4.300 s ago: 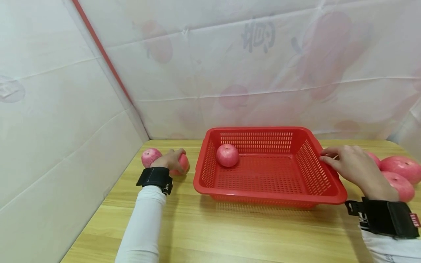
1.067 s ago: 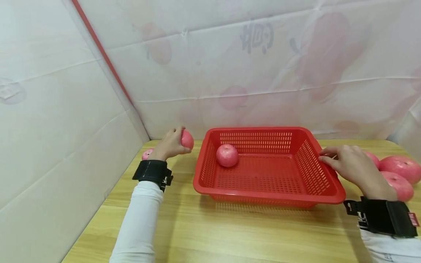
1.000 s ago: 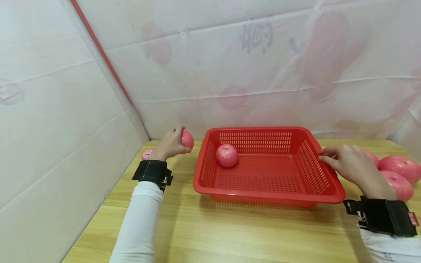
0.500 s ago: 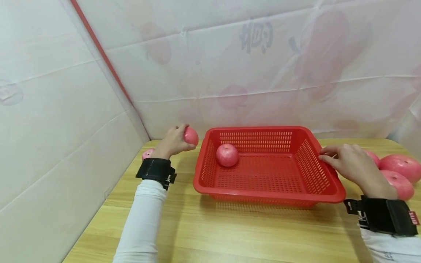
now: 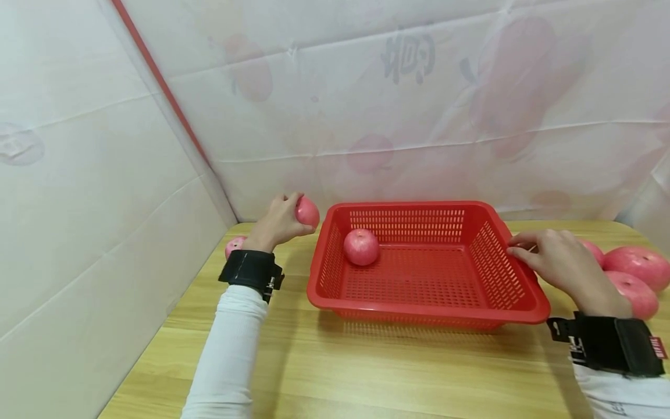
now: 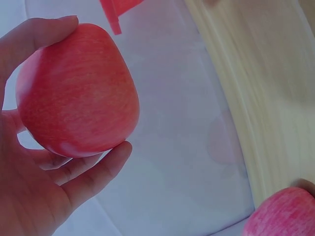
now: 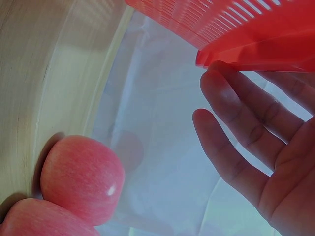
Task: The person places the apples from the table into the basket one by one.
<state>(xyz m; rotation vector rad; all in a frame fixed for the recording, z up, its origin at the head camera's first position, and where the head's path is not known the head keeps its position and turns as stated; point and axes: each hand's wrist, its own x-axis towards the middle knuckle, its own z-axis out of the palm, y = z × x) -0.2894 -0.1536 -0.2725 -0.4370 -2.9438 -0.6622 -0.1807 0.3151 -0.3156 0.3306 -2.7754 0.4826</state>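
My left hand [image 5: 276, 222] holds a pinkish-red apple [image 5: 307, 212] up off the table, just left of the red plastic basket [image 5: 419, 313]. In the left wrist view, the thumb lies over one side of this apple and the fingers curl round the other. One more apple [image 5: 362, 247] sits inside the basket, toward its left end. At the basket's right end, my right hand [image 5: 562, 262] holds the rim; the right wrist view has its fingertips [image 7: 216, 83] at the rim's underside.
Behind my left wrist another apple [image 5: 235, 246] is partly hidden on the wooden table [image 5: 377, 372]. Several apples [image 5: 637, 266] lie together beyond my right hand. A pale printed sheet [image 5: 324, 105] hangs behind the table, with a second pale wall at left.
My left hand has lifted the apple off the table, then carried it slightly up and right toward the basket. My right hand stays on the rim, and the basket has hardly moved.
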